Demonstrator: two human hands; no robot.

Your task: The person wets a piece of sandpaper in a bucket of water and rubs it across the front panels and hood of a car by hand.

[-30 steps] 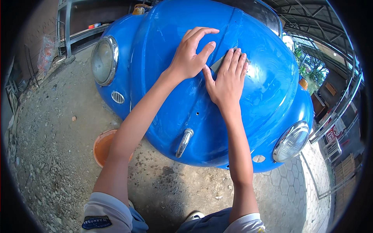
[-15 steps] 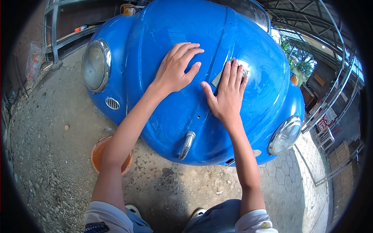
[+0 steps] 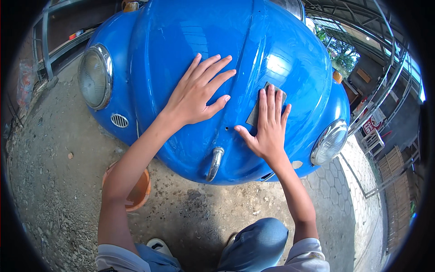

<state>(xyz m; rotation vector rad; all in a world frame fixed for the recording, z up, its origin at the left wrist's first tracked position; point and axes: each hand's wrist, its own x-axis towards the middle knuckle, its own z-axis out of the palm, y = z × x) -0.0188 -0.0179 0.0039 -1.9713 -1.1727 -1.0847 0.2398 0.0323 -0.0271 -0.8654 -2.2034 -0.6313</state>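
Note:
A blue car's rounded front hood (image 3: 181, 97) fills the middle of the view, with pale smears on its wet-looking paint. My left hand (image 3: 195, 94) lies on the hood left of the centre ridge, its fingers spread and nothing in it. Right of the ridge, my right hand (image 3: 267, 124) holds a dark grey sheet of sandpaper (image 3: 252, 116) flat against the paint under its stretched fingers. Most of the sheet is hidden beneath that hand; its left edge and top corner show. Below both hands, a chrome handle (image 3: 215, 164) sits at the hood's front, under a small hole.
Round headlights flank the hood, one at left (image 3: 95, 76) and one at right (image 3: 330, 143). An orange bucket (image 3: 144, 188) stands on the dirt floor, partly behind my left forearm. Metal frames (image 3: 46, 43) rise at far left and far right. A white plastic chair (image 3: 373, 141) stands at right.
My right hand and the sandpaper have slid down the hood toward me. My left hand stays spread on the hood, slightly lower on it. The view has shifted a little.

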